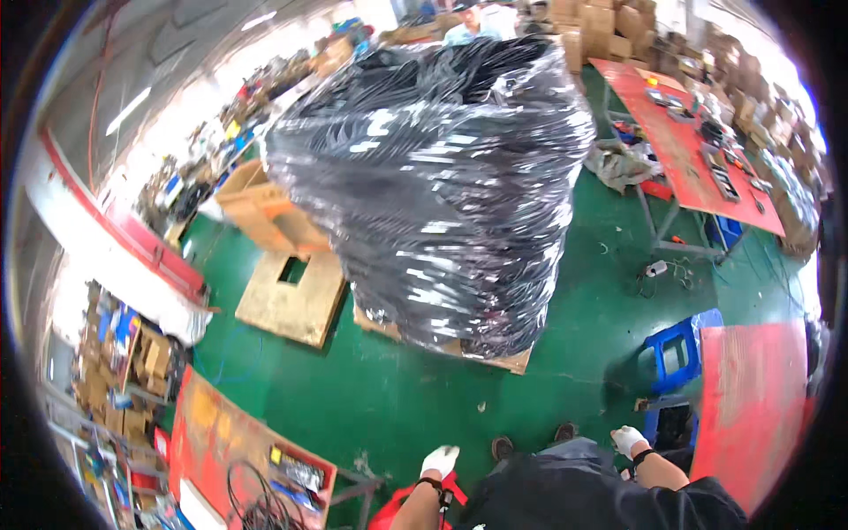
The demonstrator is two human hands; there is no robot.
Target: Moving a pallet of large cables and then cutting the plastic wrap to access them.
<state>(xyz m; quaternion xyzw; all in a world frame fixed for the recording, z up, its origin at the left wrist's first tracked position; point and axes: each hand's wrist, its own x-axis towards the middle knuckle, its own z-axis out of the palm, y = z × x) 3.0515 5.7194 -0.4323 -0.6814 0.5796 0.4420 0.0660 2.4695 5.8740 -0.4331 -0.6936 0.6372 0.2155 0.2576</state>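
Note:
My left hand (pixel 440 461), in a white glove, hangs low beside a red bag or cloth (pixel 402 503) near a worn red-orange workbench (pixel 208 424). Its fingers look loosely stretched, with nothing seen in them. My right hand (pixel 629 440), also white-gloved, is held out by the blue plastic stool (pixel 676 355). A finger sticks out from it and it holds nothing that I can see. Ahead, apart from both hands, stands a tall load wrapped in shiny black stretch film (pixel 442 212). Under it, edges of a wooden pallet (pixel 508 360) show.
A wooden board with a square hole (pixel 256 300) lies left of the load, by an open cardboard box (pixel 265 212). A red table with tools (pixel 689 168) stands far right, a red tabletop (pixel 751 397) near right. Behind the load is another person (pixel 477 22).

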